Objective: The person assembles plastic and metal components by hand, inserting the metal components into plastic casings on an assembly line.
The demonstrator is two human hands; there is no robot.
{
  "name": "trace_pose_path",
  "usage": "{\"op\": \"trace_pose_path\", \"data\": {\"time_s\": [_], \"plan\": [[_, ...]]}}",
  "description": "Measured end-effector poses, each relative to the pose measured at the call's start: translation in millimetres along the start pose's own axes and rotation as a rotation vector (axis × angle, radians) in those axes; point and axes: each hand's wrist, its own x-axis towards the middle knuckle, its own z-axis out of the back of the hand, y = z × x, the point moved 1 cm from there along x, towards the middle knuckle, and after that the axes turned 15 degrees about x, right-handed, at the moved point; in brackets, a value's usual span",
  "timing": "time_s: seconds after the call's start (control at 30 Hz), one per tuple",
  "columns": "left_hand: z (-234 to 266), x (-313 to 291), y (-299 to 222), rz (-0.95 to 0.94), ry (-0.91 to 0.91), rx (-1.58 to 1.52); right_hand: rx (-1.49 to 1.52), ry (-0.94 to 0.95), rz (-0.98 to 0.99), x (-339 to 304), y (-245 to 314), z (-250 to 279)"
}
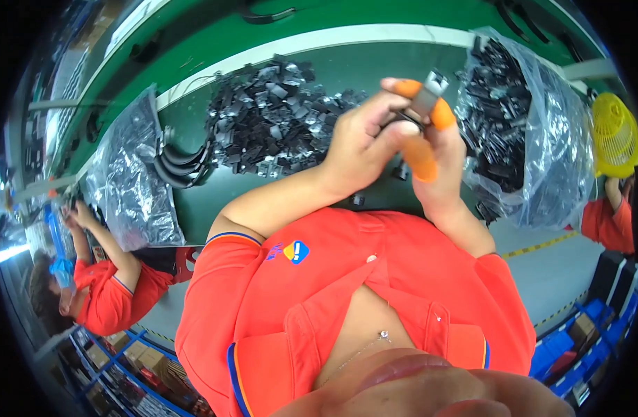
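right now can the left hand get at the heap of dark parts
Probably yes: the heap lies close beside the left hand, with nothing visible blocking the way, though that hand is occupied at the metal piece.

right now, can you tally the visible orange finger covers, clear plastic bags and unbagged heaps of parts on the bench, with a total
orange finger covers: 3
clear plastic bags: 2
unbagged heap of parts: 1
total: 6
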Motion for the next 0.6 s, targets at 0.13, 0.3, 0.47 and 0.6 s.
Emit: {"op": "trace_pose_path", "data": {"time_s": [0.13, 0.3, 0.47, 0.6], "plan": [[2.0, -2.5, -3.8, 0.046, 0.119, -0.063, 0.14, 0.129, -0.17, 5.8, 12.1, 14.9], [1.6, -3.0, -10.2, 0.327, 0.262, -0.249, -0.212, 0.2, 0.034, 3.0, 13.1, 28.8], [1.8, -3.9, -14.7, -0.114, 0.241, 0.513, -0.58, 0.302, 0.333, -2.8, 14.5, 27.1], [-0.2, -1.4, -9.8, -0.187, 0.235, 0.453, -0.523, 0.285, 0.274, -3.4, 20.6, 32.7]]}}
